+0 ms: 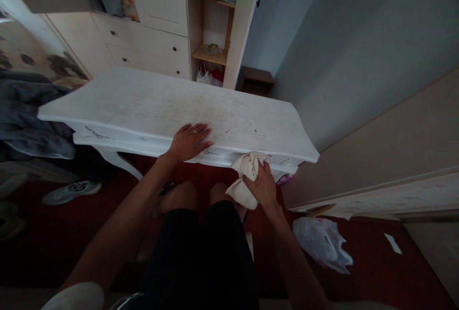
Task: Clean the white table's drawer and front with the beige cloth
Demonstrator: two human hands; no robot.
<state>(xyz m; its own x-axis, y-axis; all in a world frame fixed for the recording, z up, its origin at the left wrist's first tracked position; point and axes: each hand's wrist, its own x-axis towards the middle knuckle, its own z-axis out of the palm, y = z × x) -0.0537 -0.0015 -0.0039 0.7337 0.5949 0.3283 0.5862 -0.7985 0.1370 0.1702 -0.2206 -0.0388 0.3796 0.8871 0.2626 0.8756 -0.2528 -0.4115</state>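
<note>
Right hand (263, 183) is gripping a bunched cream cloth (248, 165), fingers closing around its side, while the left hand (191, 142) is lying palm down and empty on the white table (143, 95), its fingers slightly parted. The cloth is sitting against the table's front edge, towards the right end, with a loose fold hanging below. It is looking soft, limp and light, so the gathered middle should be giving the surest hold; a loose corner would probably be flopping. Whether it is damp, I cannot tell. Dark smudges are showing across the tabletop. Farther out, a plastic bag (319, 240) and a sneaker (73, 191) are lying on the floor, and a white cabinet (154, 45) is standing behind.
</note>
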